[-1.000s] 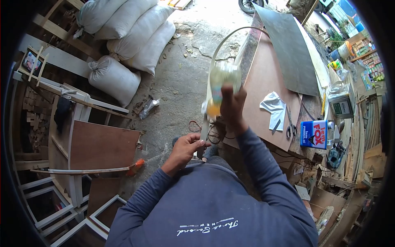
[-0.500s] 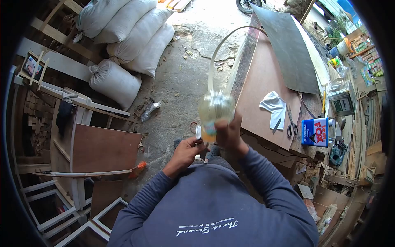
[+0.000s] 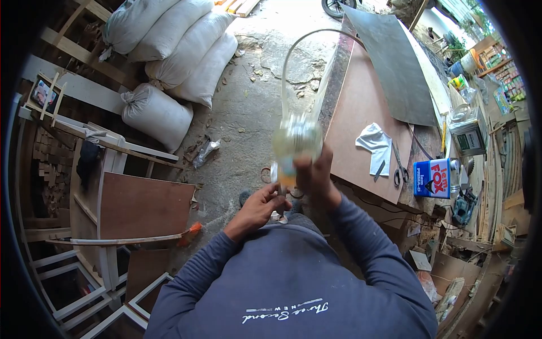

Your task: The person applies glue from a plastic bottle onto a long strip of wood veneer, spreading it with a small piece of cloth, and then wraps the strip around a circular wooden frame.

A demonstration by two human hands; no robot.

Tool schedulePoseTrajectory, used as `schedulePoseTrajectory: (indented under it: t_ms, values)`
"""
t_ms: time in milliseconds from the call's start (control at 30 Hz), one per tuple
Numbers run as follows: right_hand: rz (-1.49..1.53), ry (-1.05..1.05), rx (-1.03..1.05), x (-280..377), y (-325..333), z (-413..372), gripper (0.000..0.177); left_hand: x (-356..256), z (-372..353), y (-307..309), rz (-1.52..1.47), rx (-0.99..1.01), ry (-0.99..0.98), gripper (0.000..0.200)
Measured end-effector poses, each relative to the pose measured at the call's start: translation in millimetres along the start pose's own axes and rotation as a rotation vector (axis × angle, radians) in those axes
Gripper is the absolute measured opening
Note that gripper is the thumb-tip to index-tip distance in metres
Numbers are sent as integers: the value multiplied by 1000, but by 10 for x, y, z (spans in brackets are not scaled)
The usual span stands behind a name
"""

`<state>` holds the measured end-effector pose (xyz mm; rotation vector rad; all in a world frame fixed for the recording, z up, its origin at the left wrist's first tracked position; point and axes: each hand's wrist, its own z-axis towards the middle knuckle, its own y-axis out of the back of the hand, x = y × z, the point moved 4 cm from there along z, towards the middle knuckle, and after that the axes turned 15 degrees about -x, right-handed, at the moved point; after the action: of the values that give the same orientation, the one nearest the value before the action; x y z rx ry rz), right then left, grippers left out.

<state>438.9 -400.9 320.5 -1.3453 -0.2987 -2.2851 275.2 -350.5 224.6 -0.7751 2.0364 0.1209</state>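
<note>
- Beyond the left edge of the table [image 3: 337, 73], a pale strip [image 3: 284, 73] arches from the far end toward the hands.
- Left hand [image 3: 254, 213]: thumb and fingers pinched closed on the strip near its lower end.
- Right hand [image 3: 317, 179]: fingers curled round a clear container [image 3: 296, 138], held over the strip.
- Seemingly, the container is being worked against the strip; another pass would call for a taut strip and controlled pressure.
- Blur obscures the container's contents and any contact; it covers part of the strip, and some right-hand fingers are hidden.
</note>
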Motion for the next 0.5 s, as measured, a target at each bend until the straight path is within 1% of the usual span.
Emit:
schedulePoseTrajectory:
  t_ms: [33,67,133,233,267,333,367,433,467,500]
  values:
    - [-95,-12,-10,-59,-2,161,53,48,6,-18,-67,45,-9,28]
    - [-65,-95,-102,-157,-13,297,56,23,-33,-45,-45,43,-8,28]
    - [78,-176,-209,-284,-47,499,61,-83,-131,-102,-1,37,-12,28]
    - [-3,-100,-135,-210,20,331,65,-104,-107,-99,34,36,25,29]
    - [29,-125,-112,-106,37,174,65,-84,-77,-64,18,27,16,29]
    - [112,-57,-142,115,-39,-49,63,-57,8,31,-13,6,-4,29]
    - [96,-54,-126,84,-43,-31,61,-80,12,34,-10,53,8,30]
    - [55,-60,-107,-58,25,22,58,86,74,73,0,98,2,32]
    - [-20,-54,-113,-198,64,125,55,145,114,78,11,125,-8,32]
    - [-15,-77,-166,-255,59,266,54,-8,4,7,89,162,-67,35]
